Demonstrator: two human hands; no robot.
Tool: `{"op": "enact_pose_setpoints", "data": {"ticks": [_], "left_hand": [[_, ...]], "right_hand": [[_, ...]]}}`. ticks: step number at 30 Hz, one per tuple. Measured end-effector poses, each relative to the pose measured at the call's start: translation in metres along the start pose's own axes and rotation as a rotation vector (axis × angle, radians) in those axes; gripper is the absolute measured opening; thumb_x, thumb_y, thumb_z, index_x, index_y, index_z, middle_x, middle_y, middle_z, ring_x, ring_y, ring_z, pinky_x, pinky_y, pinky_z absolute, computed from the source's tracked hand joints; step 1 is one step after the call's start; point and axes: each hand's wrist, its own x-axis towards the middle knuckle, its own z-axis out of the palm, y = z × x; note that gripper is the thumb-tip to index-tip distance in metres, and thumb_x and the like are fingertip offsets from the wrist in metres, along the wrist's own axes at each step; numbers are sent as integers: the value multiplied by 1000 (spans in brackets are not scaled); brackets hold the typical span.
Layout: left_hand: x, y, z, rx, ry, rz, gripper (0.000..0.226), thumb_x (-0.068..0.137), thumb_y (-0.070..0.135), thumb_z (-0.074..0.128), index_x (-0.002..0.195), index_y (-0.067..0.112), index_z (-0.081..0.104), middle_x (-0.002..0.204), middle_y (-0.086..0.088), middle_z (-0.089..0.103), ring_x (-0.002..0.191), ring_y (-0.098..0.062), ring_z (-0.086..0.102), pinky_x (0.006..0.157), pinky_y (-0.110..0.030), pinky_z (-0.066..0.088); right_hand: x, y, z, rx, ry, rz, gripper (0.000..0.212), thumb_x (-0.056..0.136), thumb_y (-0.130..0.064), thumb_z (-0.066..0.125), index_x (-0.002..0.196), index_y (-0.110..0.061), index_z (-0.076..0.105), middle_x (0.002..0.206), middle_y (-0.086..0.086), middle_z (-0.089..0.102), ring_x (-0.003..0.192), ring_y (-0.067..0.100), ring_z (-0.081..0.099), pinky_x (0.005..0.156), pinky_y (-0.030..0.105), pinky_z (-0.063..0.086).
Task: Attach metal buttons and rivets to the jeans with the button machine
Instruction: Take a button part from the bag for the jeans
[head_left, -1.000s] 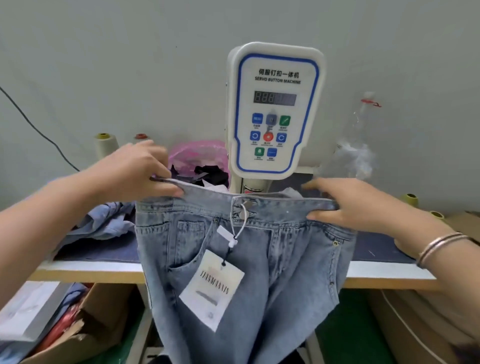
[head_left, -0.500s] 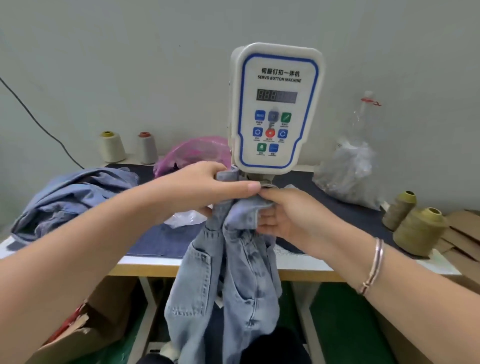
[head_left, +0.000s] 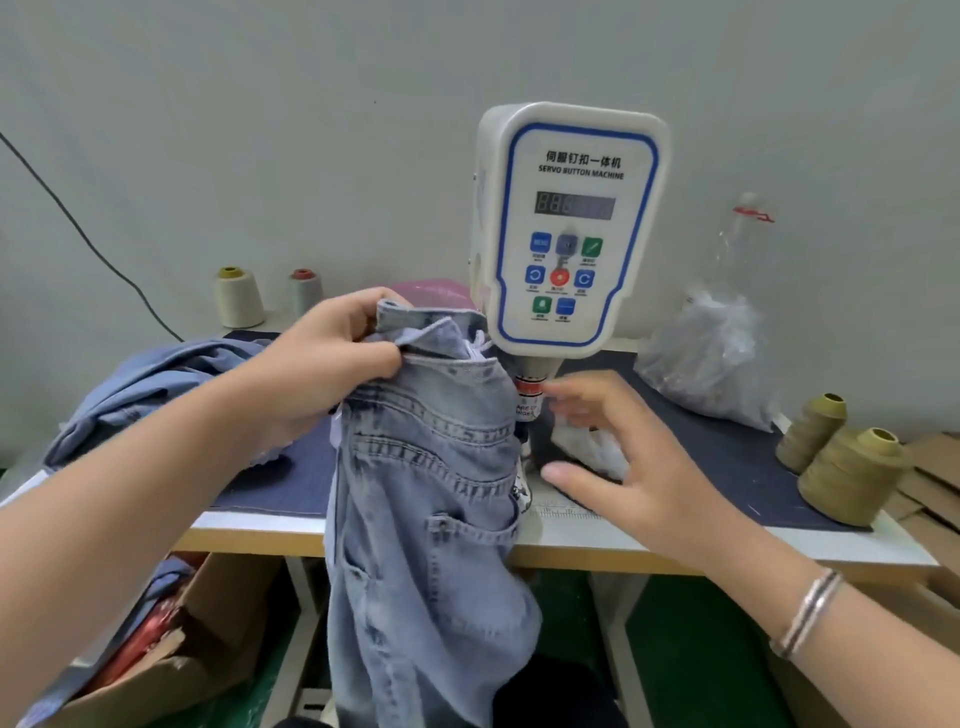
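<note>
A plain grey wall backs your worktop (head_left: 571, 525), which carries a dark blue cloth and the button machine (head_left: 571, 223) standing at its middle. Your left hand (head_left: 332, 364) has its grip clenched on the waistband of the jeans (head_left: 431, 467), bunched high and just left of the machine's post; from there the jeans hang long and straight down over the near edge of the worktop, legs falling toward the floor. Your right hand (head_left: 613, 447) is released, fingers spread and holding nothing, hovering just right of the post and the red-labelled collar under the machine head. So the waistband lies left of the pressing point and the free hand lies right of it, and I judge the right hand is the nearer one to draw the fabric across and under the head. On the far right a clear plastic bag (head_left: 711, 358) holds small dark pieces too small to name. At the near left below the worktop, a cardboard box (head_left: 171, 665) holds something red.
</note>
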Motion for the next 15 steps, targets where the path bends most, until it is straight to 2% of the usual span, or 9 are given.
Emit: {"op": "enact_pose_setpoints", "data": {"ticks": [2,4,7,9,11,12,13,15], "left_hand": [[3,3,1,-159,-45,12,36,65,-3,46,76,21,69,78,-6,67,73,-20,65,65,-27,55],[4,5,8,-241,-99,26,43,64,-4,43,82,19,75,82,-8,71,76,-23,68,68,-29,57],[2,3,15,-346,-57,33,44,63,-5,40,79,14,76,75,-7,72,68,-18,70,65,-28,58],[9,1,10,-204,42,26,35,72,-11,39,74,9,68,60,3,70,57,-7,66,58,-17,55],[11,-6,-8,-43,151,42,40,85,-17,32,74,11,58,48,12,63,48,2,61,51,-11,49],[12,-6,-15,-46,186,50,45,87,-18,28,72,12,58,47,13,62,47,2,60,48,-11,48],[12,-9,-24,-91,222,57,49,86,-19,26,71,12,60,50,11,64,47,2,61,46,-12,48],[10,-17,-42,-70,307,3,42,87,-15,32,83,15,61,69,3,69,55,-1,64,49,-13,49]], "right_hand": [[-12,16,6,117,-128,210,83,72,-34,76,138,-43,27,132,-30,42,122,-9,42,101,12,36],[-21,27,23,168,-320,320,104,69,-30,84,143,-47,12,140,-33,35,128,-13,35,108,18,33],[-21,31,56,378,-415,344,104,72,-15,83,137,-54,11,138,-38,37,129,-12,36,102,12,37],[-17,27,75,540,-358,393,89,71,-13,83,134,-48,31,134,-29,50,126,-4,46,98,14,41],[-12,26,86,703,-244,526,58,66,-21,82,117,-38,61,124,-13,64,119,9,56,102,30,45],[-10,25,87,762,-202,588,46,64,-24,80,108,-32,69,119,-6,67,115,16,60,103,36,45],[-7,21,87,816,-167,623,36,66,-23,77,102,-27,73,115,1,70,110,20,63,100,38,47],[-2,16,81,920,-133,612,21,70,-20,70,89,-23,78,104,8,73,96,24,69,88,35,53]]}}
